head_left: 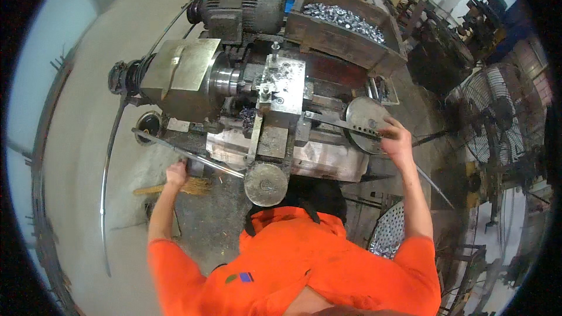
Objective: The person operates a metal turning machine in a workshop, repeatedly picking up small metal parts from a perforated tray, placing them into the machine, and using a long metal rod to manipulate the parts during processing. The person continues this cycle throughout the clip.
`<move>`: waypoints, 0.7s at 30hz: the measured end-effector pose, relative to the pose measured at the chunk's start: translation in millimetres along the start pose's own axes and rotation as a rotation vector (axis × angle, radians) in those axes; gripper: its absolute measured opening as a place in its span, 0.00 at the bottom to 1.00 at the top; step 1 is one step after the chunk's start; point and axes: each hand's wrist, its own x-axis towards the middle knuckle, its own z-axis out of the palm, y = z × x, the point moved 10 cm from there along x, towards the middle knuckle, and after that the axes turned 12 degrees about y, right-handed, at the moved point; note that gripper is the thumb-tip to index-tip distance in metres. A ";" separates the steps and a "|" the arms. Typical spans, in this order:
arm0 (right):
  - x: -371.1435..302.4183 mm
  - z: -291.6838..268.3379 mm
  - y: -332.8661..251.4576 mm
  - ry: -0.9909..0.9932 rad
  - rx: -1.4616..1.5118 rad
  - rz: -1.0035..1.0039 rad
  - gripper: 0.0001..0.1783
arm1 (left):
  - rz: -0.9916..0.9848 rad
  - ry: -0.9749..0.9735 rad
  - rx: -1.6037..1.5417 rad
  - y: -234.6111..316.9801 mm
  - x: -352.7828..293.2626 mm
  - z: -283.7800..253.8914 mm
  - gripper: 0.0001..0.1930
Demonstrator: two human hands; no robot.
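A small lathe with a bright spindle chuck point(225, 82) and a metal tool block point(284, 85) stands before me. My right hand point(397, 139) has its fingers curled round the outer end of a flat perforated metal bar point(333, 120), in front of a round metal disc point(367, 118). Low on the left, my left hand point(177, 173) is closed beside the lathe's front; what it may hold is hidden. Above that hand a long metal rod lever point(193, 155) slants toward a second round disc point(266, 185) nearest my body.
An electric motor point(246, 11) sits behind the lathe, beside a wooden box point(328, 35) heaped with small shiny metal parts. A perforated basket point(391, 225) with more parts is at my right. A large fan point(494, 114) stands farther right; a straw broom point(196, 186) lies on the floor.
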 end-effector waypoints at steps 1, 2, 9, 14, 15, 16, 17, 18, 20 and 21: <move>-6.0 -8.7 25.7 -0.026 0.037 0.099 0.18 | 0.038 -0.023 0.048 -6.2 6.8 3.3 0.15; -11.6 -23.7 43.8 0.028 -0.096 0.042 0.18 | 0.083 -0.040 0.107 -15.0 16.1 2.7 0.15; -79.9 -112.4 245.3 0.065 -0.773 0.302 0.23 | -0.185 0.135 -0.229 -52.1 2.4 -37.1 0.21; -124.0 -154.2 327.3 0.025 -1.000 0.511 0.20 | -0.563 0.279 -1.103 -116.1 -14.2 -71.5 0.26; -131.7 -153.8 335.6 0.015 -1.015 0.533 0.19 | -0.653 0.334 -1.233 -113.5 -15.3 -89.5 0.27; -140.5 -152.6 344.7 0.005 -1.029 0.557 0.18 | -0.693 0.319 -1.298 -106.4 -10.7 -97.1 0.26; -145.2 -150.2 349.7 -0.005 -1.042 0.571 0.18 | -0.742 0.310 -1.365 -100.1 -9.2 -103.5 0.26; -151.8 -142.6 333.0 -0.013 -1.033 0.543 0.18 | -0.798 0.306 -1.430 -91.0 -10.9 -110.0 0.25; -176.0 -133.7 302.8 -0.069 -0.982 0.527 0.18 | -0.813 0.281 -1.354 -59.9 -3.6 -117.5 0.27; -201.1 -131.1 307.5 0.041 -0.940 0.424 0.20 | -0.772 0.257 -1.311 -46.7 7.9 -109.3 0.26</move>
